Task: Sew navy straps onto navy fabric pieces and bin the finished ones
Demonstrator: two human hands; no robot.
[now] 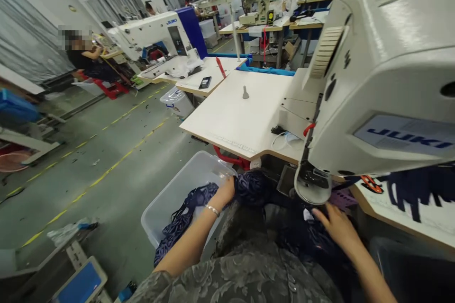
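Observation:
My left hand [225, 193], with a silver bangle at the wrist, is closed on bunched navy fabric [253, 185] above the rim of a clear plastic bin [159, 199]. More navy patterned fabric [177, 227] lies heaped in that bin under my forearm. Just below the head of the white sewing machine [384, 80], my right hand [339, 227] grips dark navy cloth [305, 234], thumb on top and the other fingers partly hidden. A small white patch [307, 215] shows on the cloth beside my thumb. The fabric hangs across my lap between both hands.
The white sewing table [227, 113] stands ahead, with a grey peg-shaped piece [245, 93] on it. Orange-handled scissors [371, 184] and cut navy pieces [423, 189] lie at the right. A second machine [152, 33] and a seated person [88, 57] are further back.

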